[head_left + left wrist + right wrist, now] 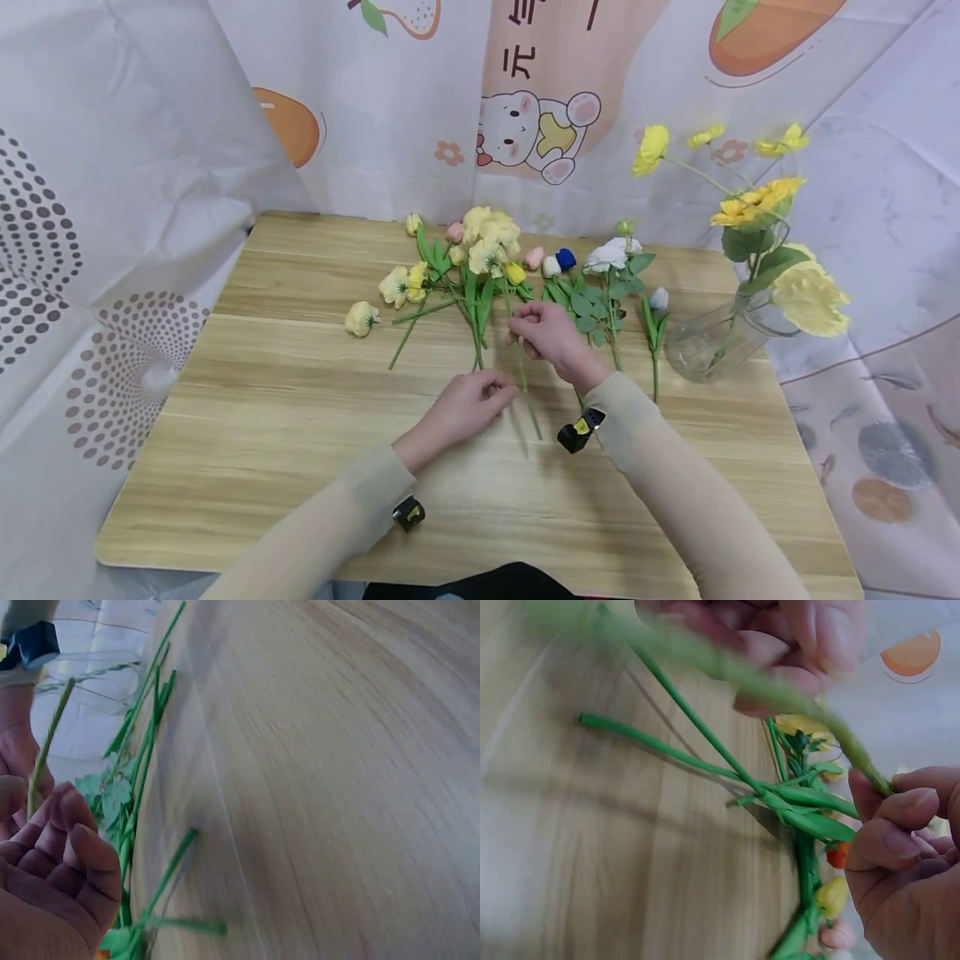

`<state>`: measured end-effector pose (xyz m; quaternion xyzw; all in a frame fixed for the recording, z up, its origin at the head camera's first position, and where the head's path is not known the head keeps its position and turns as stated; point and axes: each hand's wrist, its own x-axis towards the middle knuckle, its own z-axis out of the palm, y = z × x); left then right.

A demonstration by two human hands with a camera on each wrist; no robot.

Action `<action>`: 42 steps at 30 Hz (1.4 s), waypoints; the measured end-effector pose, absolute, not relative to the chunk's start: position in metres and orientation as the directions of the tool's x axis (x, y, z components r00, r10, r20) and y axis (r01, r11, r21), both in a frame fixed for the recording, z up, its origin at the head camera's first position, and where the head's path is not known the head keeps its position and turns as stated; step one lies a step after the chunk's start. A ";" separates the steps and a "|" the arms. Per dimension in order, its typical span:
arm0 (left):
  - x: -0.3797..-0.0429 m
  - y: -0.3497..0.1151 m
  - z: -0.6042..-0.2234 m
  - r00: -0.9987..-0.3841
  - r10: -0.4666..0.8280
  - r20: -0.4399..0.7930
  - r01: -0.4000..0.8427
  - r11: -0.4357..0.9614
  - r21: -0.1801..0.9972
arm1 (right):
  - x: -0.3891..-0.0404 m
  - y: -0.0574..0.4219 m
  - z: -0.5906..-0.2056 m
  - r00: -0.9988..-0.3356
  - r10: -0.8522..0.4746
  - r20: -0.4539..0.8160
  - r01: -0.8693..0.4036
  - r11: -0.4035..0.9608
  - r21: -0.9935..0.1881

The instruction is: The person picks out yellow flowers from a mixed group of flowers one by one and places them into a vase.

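Observation:
My right hand pinches a thin green flower stem between thumb and fingertips. In the head view this stem runs up toward pale yellow blooms, and its lower end points toward me. Below it, my left hand hovers with loosely curled fingers, its thumb tip right beside the stem. In the right wrist view the stem crosses in front of the left fingers. Several tulips, among them a blue tulip and a yellow tulip, lie beyond my hands.
A clear glass vase holding yellow flowers stands at the right. Near it lie a white flower and a pale blue tulip. Loose yellow heads lie left on the wooden table. A printed cloth hangs behind.

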<state>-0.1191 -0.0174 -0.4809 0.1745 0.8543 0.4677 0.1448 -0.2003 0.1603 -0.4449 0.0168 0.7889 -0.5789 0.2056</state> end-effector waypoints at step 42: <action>-0.118 -0.067 -0.502 -0.915 0.388 -0.108 0.315 0.857 0.408 | -0.181 0.287 -0.349 -0.548 -0.344 0.762 -0.406 0.906 0.117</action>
